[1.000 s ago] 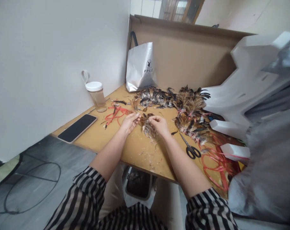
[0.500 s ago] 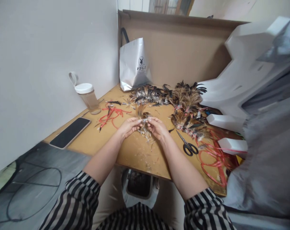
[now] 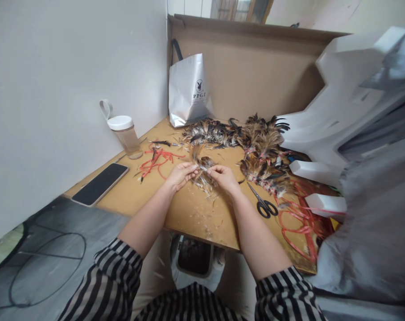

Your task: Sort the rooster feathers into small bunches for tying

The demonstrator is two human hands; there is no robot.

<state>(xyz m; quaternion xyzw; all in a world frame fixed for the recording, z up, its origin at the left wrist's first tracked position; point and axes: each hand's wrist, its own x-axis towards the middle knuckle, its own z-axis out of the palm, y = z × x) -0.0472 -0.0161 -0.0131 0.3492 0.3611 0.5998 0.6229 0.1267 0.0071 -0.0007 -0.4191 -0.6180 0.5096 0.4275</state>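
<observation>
My left hand (image 3: 183, 175) pinches the quill ends of a small bunch of brown feathers (image 3: 196, 153), whose tips point up and away from me. Close beside it, my right hand (image 3: 222, 175) has its thumb and fingers closed on a pale quill end at the same spot. Under and between the hands lies a small heap of loose feathers (image 3: 202, 183) on the yellow-brown table (image 3: 182, 218). To the right rest black-handled scissors (image 3: 266, 208), blades pointing away from me. Tied feather bundles (image 3: 264, 171) with pink-red bindings lie behind the scissors.
More feathers (image 3: 211, 133) line the back, before a silver bag (image 3: 187, 93). Red ribbon strips (image 3: 155, 159) lie at left, with a lidded cup (image 3: 125, 136) and a phone (image 3: 100, 183). Red ribbon (image 3: 304, 229) tangles at right, near white foam (image 3: 326, 204). Below the edge stands a bin (image 3: 194, 256).
My right hand has shifted slightly right, so the gap between my hands is wider. My left hand keeps its pinch on the feathers. The view has moved slightly.
</observation>
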